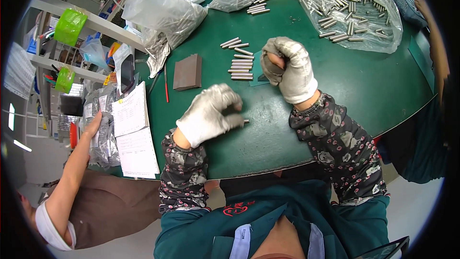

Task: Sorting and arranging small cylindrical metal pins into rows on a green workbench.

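The left hand [211, 112] pinched one pin [246, 121], fingers closed on it, just nearer the person than the row of pins [240, 62]. The right hand [290, 67] was fisted around a dark tool just right of that row. About a dozen pins lay sorted; the bag [354, 5] beyond held many more.
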Demonstrator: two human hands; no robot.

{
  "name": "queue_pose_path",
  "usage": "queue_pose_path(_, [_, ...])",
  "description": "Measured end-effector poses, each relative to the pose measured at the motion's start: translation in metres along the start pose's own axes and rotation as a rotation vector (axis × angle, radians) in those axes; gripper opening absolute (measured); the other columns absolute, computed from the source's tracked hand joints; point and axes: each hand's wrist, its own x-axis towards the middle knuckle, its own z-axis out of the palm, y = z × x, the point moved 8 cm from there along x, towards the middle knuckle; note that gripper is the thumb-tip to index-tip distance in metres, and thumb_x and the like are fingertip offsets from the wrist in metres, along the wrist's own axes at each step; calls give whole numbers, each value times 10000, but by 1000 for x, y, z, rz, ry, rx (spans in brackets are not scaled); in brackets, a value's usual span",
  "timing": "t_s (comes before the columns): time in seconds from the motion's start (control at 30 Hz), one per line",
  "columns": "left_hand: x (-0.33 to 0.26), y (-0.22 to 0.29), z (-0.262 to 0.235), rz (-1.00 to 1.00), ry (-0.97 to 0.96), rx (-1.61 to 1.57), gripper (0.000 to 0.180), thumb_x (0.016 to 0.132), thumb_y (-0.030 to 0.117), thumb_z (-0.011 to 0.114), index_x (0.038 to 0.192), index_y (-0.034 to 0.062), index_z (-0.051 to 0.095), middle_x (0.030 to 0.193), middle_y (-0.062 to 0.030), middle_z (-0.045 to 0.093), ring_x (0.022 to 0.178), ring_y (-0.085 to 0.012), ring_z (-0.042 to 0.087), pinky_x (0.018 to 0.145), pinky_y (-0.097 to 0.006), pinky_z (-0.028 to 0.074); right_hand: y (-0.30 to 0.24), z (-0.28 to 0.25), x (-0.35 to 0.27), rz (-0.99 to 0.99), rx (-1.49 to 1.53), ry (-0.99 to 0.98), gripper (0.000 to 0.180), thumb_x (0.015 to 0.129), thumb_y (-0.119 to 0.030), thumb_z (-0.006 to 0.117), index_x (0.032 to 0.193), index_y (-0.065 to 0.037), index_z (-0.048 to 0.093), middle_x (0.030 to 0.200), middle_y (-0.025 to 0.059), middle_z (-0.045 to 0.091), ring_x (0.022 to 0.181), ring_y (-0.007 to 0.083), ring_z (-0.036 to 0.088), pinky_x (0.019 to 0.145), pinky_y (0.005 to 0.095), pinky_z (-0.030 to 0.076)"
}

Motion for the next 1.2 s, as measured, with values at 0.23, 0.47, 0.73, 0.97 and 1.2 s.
queue_pose_path(0.23, [4, 4, 20, -26, -140, 141, 191, 607, 99, 701, 745, 47, 579, 758, -67, 556, 767, -252, 545, 659, -344, 441, 1, -2, 1, -18, -2, -22, 368, 852, -328, 380, 560, -106, 349, 453, -9, 290, 370, 88, 246, 345, 235, 191])
queue_pose_path(0.47, [20, -19, 4, -59, 407, 208, 161, 638, 103, 682, 778, 85, 605, 776, -59, 560, 777, -254, 536, 684, -362, 443, -3, 3, 0, -31, -36, -26, 376, 857, -327, 375, 555, -105, 346, 456, -7, 299, 372, 87, 248, 351, 233, 194])
queue_pose_path(0.73, [22, -23, 5, -61, 451, 177, 207, 620, 4, 689, 792, 42, 580, 790, -77, 552, 748, -244, 550, 642, -327, 458, -2, 3, 1, -34, -23, -53, 377, 855, -317, 385, 545, -107, 343, 458, -12, 296, 380, 83, 253, 357, 232, 193])
queue_pose_path(0.97, [23, -24, 5, -14, 471, 174, 184, 624, 80, 694, 789, 86, 613, 768, -46, 563, 749, -238, 546, 671, -343, 448, 2, -1, -2, -27, 90, -7, 367, 841, -298, 418, 535, -113, 334, 443, -10, 274, 380, 98, 251, 362, 243, 189])
queue_pose_path(1.2, [22, -23, 3, -5, 472, 165, 186, 614, 75, 700, 777, 90, 612, 760, -38, 563, 742, -229, 546, 663, -335, 448, -1, 1, -2, -71, 21, 30, 380, 841, -293, 419, 521, -117, 315, 441, -7, 270, 383, 101, 247, 369, 247, 186])
